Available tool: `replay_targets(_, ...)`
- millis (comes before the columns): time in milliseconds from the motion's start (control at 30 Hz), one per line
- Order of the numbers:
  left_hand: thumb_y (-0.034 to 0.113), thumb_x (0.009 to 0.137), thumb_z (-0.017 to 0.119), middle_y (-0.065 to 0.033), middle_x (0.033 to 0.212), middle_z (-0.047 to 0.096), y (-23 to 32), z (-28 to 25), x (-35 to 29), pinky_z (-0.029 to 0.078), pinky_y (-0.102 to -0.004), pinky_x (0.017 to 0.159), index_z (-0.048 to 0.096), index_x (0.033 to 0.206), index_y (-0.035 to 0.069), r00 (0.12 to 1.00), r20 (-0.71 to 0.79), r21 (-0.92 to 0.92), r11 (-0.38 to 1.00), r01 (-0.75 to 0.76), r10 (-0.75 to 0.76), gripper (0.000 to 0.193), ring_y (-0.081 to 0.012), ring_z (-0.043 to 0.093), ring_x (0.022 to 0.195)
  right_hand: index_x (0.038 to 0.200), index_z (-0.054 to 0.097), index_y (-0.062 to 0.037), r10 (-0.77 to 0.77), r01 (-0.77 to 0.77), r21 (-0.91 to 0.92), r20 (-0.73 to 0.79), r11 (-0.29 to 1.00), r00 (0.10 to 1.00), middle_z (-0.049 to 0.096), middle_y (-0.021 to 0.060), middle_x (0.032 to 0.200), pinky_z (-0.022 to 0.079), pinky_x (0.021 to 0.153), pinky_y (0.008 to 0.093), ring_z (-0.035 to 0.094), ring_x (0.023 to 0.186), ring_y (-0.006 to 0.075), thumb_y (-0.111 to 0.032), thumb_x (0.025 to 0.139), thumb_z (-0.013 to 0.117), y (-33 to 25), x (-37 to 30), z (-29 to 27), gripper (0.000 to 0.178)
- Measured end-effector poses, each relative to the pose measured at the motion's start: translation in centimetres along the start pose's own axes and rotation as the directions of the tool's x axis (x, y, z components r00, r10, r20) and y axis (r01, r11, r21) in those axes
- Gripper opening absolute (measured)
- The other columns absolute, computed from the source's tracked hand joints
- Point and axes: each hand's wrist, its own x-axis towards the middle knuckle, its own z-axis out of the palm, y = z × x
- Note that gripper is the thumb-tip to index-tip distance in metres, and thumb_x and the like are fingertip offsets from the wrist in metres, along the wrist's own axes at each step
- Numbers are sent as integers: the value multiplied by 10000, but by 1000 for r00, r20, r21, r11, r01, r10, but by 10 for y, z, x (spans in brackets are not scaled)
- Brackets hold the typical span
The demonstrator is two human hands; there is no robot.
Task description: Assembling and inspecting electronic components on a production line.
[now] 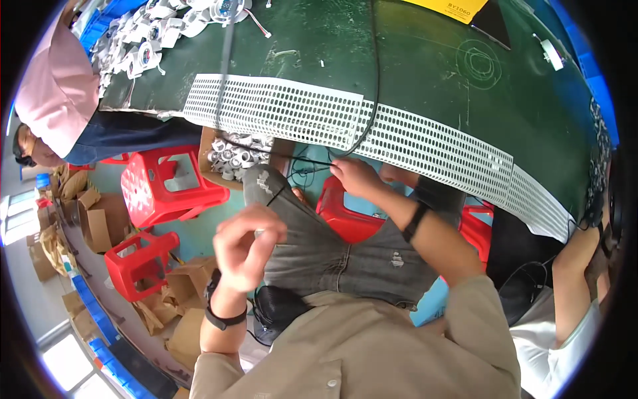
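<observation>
Black cable [299,179] runs taut between both hands, apparently stretched across the lap so it stays straight. The left hand [247,245] is raised, fingers curled, pinching the near end. The right hand [355,175] grips the far end below the table's edge, fingers closed. The cable climbs past white perforated strips [312,116] onto the green table [425,73]. A cardboard box [234,157] beneath the edge holds small grey-white round parts; like parts lie heaped on the table [143,43]. Red stools [159,189] stand nearby.
</observation>
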Motion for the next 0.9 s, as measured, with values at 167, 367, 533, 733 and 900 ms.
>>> replay_targets(167, 84, 826, 645, -104, 871, 595, -102, 11, -12, 497, -281, 700, 557, 1133, -6, 891, 178, 272, 892, 362, -417, 332, -177, 596, 759, 929, 601, -7, -55, 57, 147, -18, 988, 998, 623, 143, 874, 496, 697, 375, 605, 777, 318, -211, 910, 525, -94, -79, -102, 219)
replay_targets(367, 250, 864, 592, -203, 1295, 476, -127, 79, 19, 420, -439, 918, 449, 1304, 113, 758, 653, 184, 970, -156, -2, 482, -359, 552, 1050, 856, 560, 48, -147, 303, 499, -327, 812, 934, 596, 131, 791, 469, 504, 235, 566, 550, 140, -162, 948, 487, -188, -134, -185, 241)
replay_targets(533, 170, 931, 510, -164, 852, 655, -54, 73, 37, 498, -384, 720, 619, 1021, 36, 749, 659, 260, 953, -154, -58, 195, -335, 633, 832, 1048, 476, 73, 21, 469, 607, -625, 641, 780, 590, 183, 883, 508, 542, 287, 603, 631, 204, -395, 962, 439, -199, -138, -208, 478)
replay_targets(733, 245, 995, 395, -181, 852, 655, 26, 46, 43, 527, -341, 768, 570, 971, -94, 928, 355, -310, 951, 0, 116, 382, -247, 654, 800, 1123, 529, 4, 261, 53, 625, -399, 779, 879, 606, 89, 920, 507, 654, 260, 600, 751, 121, -33, 862, 579, -117, -148, -111, 269)
replay_targets(900, 404, 996, 311, -235, 678, 603, 76, 53, 54, 531, -384, 556, 482, 914, -80, 838, 408, -461, 874, -154, 363, 519, -333, 617, 688, 1366, 315, -68, 315, -285, 137, -352, 949, 881, 448, 209, 1210, 474, 845, 414, 546, 1041, 339, -255, 737, 717, -25, -118, -30, 769)
